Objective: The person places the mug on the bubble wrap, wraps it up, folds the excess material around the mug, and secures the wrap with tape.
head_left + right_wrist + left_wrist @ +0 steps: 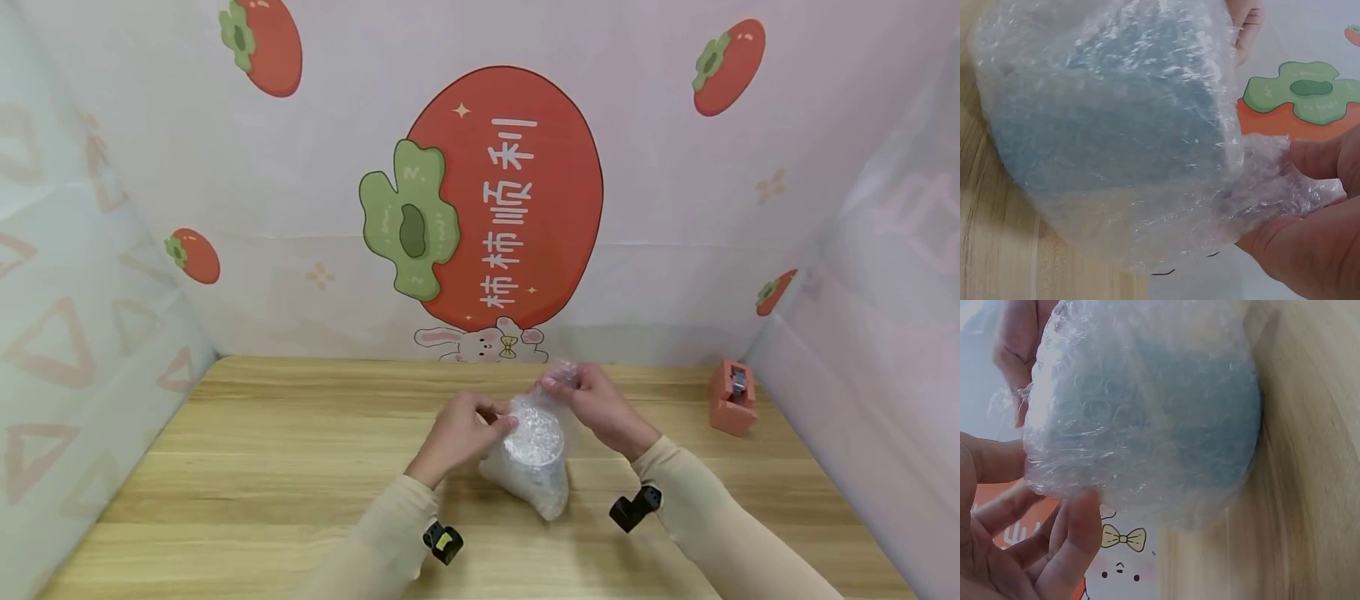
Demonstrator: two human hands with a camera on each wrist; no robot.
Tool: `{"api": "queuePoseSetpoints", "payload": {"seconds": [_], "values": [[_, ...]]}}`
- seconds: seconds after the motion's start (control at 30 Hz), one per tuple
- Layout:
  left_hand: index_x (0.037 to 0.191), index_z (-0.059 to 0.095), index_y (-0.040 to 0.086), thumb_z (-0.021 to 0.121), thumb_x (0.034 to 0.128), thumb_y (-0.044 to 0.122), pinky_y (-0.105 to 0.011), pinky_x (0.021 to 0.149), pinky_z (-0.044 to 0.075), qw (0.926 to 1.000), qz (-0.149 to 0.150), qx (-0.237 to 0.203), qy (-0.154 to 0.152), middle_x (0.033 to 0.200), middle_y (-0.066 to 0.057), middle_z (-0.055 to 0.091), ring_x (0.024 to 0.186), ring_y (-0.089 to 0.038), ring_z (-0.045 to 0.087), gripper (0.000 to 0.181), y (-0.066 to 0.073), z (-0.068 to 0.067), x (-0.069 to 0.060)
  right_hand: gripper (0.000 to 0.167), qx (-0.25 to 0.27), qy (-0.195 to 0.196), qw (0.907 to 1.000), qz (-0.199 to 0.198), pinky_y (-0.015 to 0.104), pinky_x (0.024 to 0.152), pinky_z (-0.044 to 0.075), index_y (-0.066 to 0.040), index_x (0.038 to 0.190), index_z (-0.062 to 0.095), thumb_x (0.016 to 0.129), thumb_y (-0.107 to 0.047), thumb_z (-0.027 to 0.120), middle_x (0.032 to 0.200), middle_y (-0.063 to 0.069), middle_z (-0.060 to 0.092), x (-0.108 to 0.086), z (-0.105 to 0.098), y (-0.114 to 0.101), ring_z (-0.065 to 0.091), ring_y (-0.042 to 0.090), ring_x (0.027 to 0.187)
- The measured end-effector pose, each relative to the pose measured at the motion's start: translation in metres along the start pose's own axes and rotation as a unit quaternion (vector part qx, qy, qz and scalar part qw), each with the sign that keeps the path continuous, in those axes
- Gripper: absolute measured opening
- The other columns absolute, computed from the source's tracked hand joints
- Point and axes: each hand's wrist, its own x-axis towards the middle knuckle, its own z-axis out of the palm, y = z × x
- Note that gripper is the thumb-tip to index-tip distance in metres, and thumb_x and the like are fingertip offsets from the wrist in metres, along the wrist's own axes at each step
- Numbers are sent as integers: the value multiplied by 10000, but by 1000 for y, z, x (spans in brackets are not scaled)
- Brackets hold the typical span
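A bluish, rounded object wrapped in clear bubble wrap stands on the wooden table, its blue showing through the layers in the left wrist view and the right wrist view. My left hand pinches the wrap at the upper left edge, thumb and fingers on the film. On the other side, my right hand grips a gathered flap of the wrap between thumb and fingers, holding it out from the top. What the wrapped object is, I cannot tell.
An orange tape dispenser stands at the table's back right. Behind the wooden table hangs a pale backdrop printed with persimmons and a rabbit. Patterned sheets close off the left and right sides.
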Motion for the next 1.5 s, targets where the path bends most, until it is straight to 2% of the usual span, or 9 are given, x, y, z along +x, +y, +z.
{"api": "queuePoseSetpoints", "payload": {"seconds": [0.2,0.37,0.53,0.67,0.77,0.9,1.1,1.2,1.5], "values": [[989,664,68,783,891,208,-322,546,556,9991,-279,-315,80,875,-47,612,703,-170,581,208,-3,6,2,185,-540,-214,9982,-142,378,989,500,-16,1124,725,1026,-92,589,1128,91,732,-1,0,1,640,222,1113],[1221,567,19,781,883,227,-356,607,569,9969,-464,-617,-120,939,-100,598,752,-219,596,451,-9,6,10,198,-641,-448,9962,-381,347,947,520,-4,1145,730,1024,-77,591,1153,99,712,-1,-1,2,638,246,1111],[1423,541,130,740,913,284,-447,876,528,9962,-109,-712,-482,1306,-95,560,1133,-290,563,569,-24,5,20,209,-587,-599,9952,-511,363,916,539,-15,1164,730,1027,-89,591,1156,103,708,-2,-1,2,646,266,1090],[1494,512,163,654,984,335,-533,1049,446,9870,138,-1132,-1130,1546,-50,440,1362,-330,454,556,-38,5,24,226,-553,-639,9953,-480,350,879,551,12,1190,705,1027,-101,597,1137,97,719,-3,-2,4,660,277,1043],[1534,462,218,620,1001,403,-545,1076,422,9789,-25,-1422,-1470,1557,-20,432,1357,-326,467,587,-44,5,25,236,-584,-640,9949,-522,326,873,552,25,1206,694,1023,-94,603,1141,88,723,-3,-2,5,662,267,1036],[1524,464,325,626,983,448,-561,1088,393,9794,-94,-1353,-1497,1553,48,400,1356,-295,434,578,-47,4,29,228,-659,-629,9938,-642,308,885,542,5,1204,706,1018,-84,609,1153,88,719,-3,-1,6,657,252,1052],[1437,567,283,645,983,376,-495,1040,435,9788,153,-1358,-1523,1465,52,445,1278,-262,460,469,-48,6,33,189,-1109,-421,9904,-710,294,847,536,-38,1150,743,1000,-63,630,1116,79,736,-8,0,1,655,212,1007],[1425,571,263,649,983,373,-459,991,473,9805,191,-1289,-1471,1434,33,462,1234,-258,482,463,-47,8,34,191,-1849,-137,9776,-999,300,799,537,-47,1129,766,968,-34,664,1117,64,746,-13,2,-5,657,186,958],[1442,555,179,620,1003,372,-422,955,505,9878,444,-815,-1248,1417,11,454,1170,-254,525,484,-50,11,34,225,-3788,749,8998,-2029,252,626,523,-65,966,823,766,32,856,868,-16,646,-31,9,-20,609,139,781]]}}
